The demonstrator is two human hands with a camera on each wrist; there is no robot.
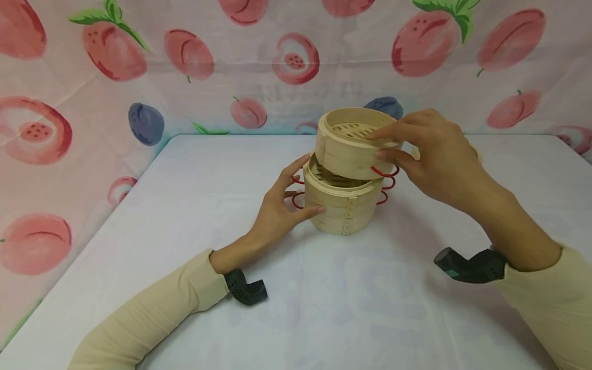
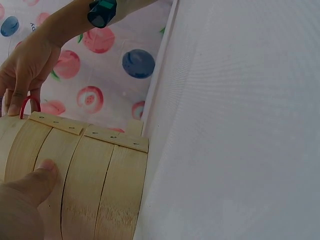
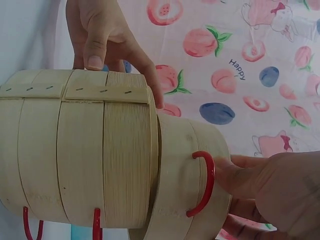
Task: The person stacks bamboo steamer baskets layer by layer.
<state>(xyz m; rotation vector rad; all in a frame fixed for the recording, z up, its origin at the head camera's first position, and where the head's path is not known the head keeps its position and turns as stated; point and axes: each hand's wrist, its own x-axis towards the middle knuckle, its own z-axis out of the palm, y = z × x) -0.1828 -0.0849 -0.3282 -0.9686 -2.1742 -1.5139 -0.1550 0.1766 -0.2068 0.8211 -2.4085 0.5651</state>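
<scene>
In the head view, two bamboo steamer tiers [image 1: 342, 210] with red side handles stand stacked on the table. A third steamer basket [image 1: 353, 154] with a slatted base sits tilted over them, its left side raised above their rim. My right hand [image 1: 439, 159] pinches this upper basket by its right wall, fingers over the rim and thumb outside. My left hand [image 1: 282, 200] holds the lower stack from the left, its thumb [image 2: 37, 182] pressed on the front wall. In the right wrist view, a red handle [image 3: 210, 185] shows near my right thumb.
Behind my right hand lies a pale round object [image 1: 476, 153], mostly hidden. The white-covered table [image 1: 208, 180] meets a fruit-printed cloth [image 1: 185, 92] at the back and left. Each wrist carries a dark camera mount [image 1: 247, 290].
</scene>
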